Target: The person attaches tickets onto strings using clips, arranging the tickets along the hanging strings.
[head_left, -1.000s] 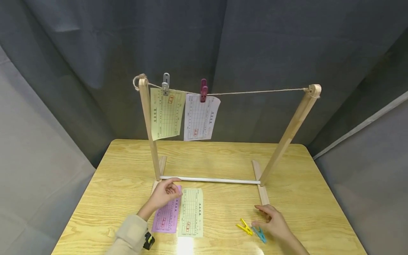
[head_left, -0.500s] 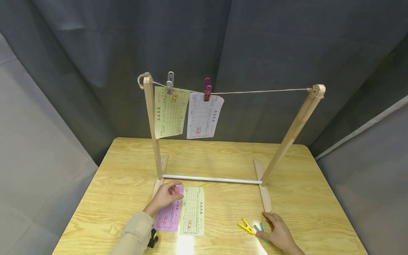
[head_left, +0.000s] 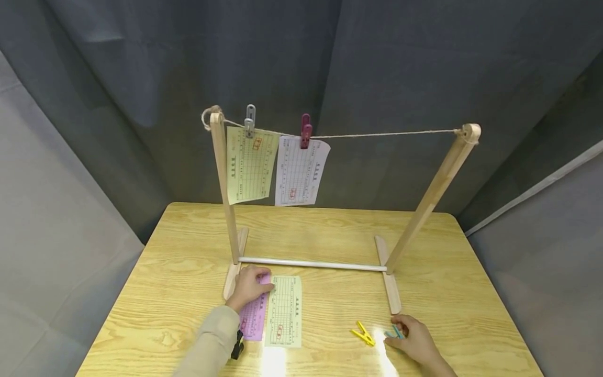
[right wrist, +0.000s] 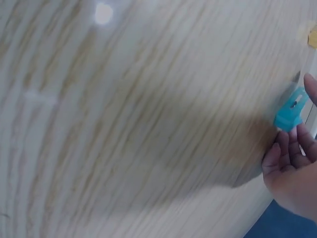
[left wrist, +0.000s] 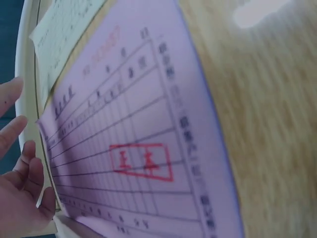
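Left hand (head_left: 248, 285) rests on far end of purple slip (head_left: 254, 315), fingers curled at its edge; slip lies flat on worktop (head_left: 155, 293), just beside pale green slip (head_left: 284, 311), near wooden rack's (head_left: 223, 188) left foot. Right hand (head_left: 414, 340) at near right of worktop, fingers pinching teal clothespin (head_left: 394, 332). Yellow clothespin (head_left: 363, 334) lies just left, apart. Two slips hang pegged on string (head_left: 386, 135).
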Motion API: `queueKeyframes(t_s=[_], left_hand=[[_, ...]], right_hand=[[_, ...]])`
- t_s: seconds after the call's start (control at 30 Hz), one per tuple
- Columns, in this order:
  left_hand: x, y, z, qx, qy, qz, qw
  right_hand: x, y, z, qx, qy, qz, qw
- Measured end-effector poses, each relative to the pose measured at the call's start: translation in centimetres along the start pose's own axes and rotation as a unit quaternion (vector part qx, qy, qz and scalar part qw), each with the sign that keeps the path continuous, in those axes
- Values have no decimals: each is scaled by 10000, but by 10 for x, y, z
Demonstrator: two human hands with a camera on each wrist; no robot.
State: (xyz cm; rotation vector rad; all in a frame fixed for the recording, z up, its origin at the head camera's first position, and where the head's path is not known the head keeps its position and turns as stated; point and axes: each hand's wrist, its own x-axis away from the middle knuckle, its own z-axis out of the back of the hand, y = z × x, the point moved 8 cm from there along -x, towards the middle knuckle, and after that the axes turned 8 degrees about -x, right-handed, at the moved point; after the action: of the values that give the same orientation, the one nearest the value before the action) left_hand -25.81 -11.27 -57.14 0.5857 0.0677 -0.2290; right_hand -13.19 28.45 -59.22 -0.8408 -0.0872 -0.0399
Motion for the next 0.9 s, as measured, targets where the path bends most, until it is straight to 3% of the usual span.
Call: queueKeyframes(t_s=[0.23,0.63,0.9], left_hand=[[-1,-4,-11,-176,-99,220,9996],[-6,0,-19,-490,-232,277,9981],[-6,0,-18,-434,-169,346,9983]], right_hand=[[-3,-2,-1,170,18,-161,9997],[-6,-8,10,-1088,23,-737,9913],[-10,-21,18,-1304,-5,-718,9889]])
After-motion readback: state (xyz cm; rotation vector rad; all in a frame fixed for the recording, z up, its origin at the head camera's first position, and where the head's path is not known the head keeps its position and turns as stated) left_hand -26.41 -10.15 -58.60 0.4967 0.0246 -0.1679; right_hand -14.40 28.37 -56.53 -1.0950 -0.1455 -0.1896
